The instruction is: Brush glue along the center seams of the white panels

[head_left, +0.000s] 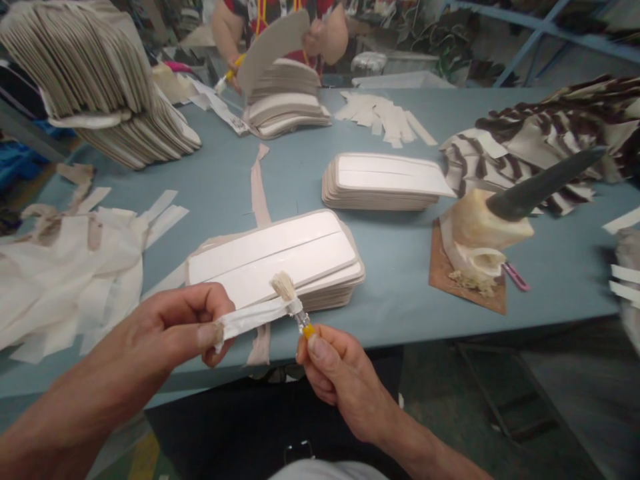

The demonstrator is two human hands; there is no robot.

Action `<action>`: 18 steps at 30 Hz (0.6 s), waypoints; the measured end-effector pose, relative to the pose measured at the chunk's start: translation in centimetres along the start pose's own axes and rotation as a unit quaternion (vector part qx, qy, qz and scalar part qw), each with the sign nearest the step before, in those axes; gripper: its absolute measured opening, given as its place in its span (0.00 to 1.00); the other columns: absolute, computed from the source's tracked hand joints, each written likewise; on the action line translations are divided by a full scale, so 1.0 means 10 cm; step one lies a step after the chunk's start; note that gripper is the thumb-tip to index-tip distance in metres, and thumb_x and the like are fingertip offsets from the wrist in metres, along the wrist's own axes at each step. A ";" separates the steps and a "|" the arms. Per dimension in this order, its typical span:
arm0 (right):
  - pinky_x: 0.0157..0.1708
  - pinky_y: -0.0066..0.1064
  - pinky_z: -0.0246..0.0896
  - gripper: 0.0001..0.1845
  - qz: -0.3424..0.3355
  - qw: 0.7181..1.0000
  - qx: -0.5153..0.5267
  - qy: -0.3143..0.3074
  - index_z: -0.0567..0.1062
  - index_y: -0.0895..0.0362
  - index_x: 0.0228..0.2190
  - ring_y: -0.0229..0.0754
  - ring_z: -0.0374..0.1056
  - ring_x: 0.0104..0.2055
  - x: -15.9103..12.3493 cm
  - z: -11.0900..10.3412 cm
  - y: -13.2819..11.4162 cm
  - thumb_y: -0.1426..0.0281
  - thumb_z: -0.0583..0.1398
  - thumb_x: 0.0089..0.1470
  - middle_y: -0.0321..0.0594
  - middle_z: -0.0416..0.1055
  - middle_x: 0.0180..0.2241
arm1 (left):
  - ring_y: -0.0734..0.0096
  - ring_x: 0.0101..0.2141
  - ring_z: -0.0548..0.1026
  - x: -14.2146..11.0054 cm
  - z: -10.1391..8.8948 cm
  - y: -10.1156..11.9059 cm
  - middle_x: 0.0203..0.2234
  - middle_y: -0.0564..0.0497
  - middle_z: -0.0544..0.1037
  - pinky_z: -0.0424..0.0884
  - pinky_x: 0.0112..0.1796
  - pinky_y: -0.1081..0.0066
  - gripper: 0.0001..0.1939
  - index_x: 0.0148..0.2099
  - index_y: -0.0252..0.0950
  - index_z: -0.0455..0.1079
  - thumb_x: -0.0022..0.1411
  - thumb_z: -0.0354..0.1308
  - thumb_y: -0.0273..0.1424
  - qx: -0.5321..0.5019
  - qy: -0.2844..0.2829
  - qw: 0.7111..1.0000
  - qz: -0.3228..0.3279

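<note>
Two grips, lower centre: my left hand (pixel 185 327) pinches white strip (pixel 254 317), apparently tautening it against yellow-handled brush (pixel 301 317) my right hand (pixel 343 373) clasps.

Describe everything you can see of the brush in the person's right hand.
The brush has pale, matted-looking bristles, a silvery, metal-looking collar with whitish smears and a yellow handle, mostly hidden in the right hand. It tilts, bristles up and toward the left, in front of the near stack of pale panels. A white strip from the left hand meets it below the bristles; whether it wraps around is unclear.
</note>
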State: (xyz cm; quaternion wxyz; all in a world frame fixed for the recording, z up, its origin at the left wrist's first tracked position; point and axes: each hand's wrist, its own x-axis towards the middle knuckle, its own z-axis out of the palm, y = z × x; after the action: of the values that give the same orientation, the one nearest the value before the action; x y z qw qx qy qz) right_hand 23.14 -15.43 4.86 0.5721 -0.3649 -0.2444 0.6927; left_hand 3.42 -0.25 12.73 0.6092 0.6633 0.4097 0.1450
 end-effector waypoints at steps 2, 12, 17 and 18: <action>0.18 0.23 0.36 0.30 0.002 1.000 -0.015 -0.013 0.73 0.58 0.35 0.28 0.42 0.20 0.00 -0.01 -0.01 0.42 0.64 0.68 0.22 0.51 0.19 | 0.70 0.21 0.66 0.03 0.00 0.03 0.16 0.54 0.71 0.62 0.23 0.72 0.18 0.19 0.42 0.71 0.53 0.67 0.45 -0.014 0.002 1.000 0.004; 0.19 0.26 0.39 0.36 0.067 0.993 -0.082 -0.058 0.72 0.57 0.32 0.29 0.43 0.18 -0.03 -0.03 -0.12 0.36 0.57 0.68 0.22 0.52 0.17 | 0.71 0.22 0.65 0.08 -0.17 -0.01 0.16 0.54 0.70 0.61 0.25 0.73 0.15 0.21 0.40 0.70 0.51 0.65 0.43 0.009 -0.015 0.999 -0.037; 0.19 0.26 0.41 0.37 0.061 0.992 -0.108 -0.037 0.73 0.57 0.32 0.30 0.44 0.18 0.00 -0.03 -0.12 0.35 0.57 0.67 0.24 0.54 0.17 | 0.71 0.21 0.64 0.08 -0.20 0.05 0.15 0.54 0.69 0.61 0.25 0.73 0.13 0.21 0.40 0.69 0.49 0.66 0.40 0.016 -0.032 0.997 -0.066; 0.19 0.26 0.41 0.37 0.063 0.992 -0.107 -0.037 0.73 0.57 0.32 0.30 0.44 0.18 0.01 -0.03 -0.11 0.34 0.57 0.67 0.23 0.53 0.17 | 0.71 0.21 0.64 0.08 -0.21 0.04 0.15 0.54 0.69 0.61 0.25 0.73 0.13 0.20 0.40 0.69 0.49 0.66 0.39 0.009 -0.038 0.997 -0.068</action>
State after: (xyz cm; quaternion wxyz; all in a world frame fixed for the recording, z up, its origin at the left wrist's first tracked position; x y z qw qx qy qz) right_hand 24.05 -15.12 5.53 0.4756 -0.4131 -0.3146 0.7100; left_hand 2.61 1.77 13.35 0.6265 0.6446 0.4319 0.0744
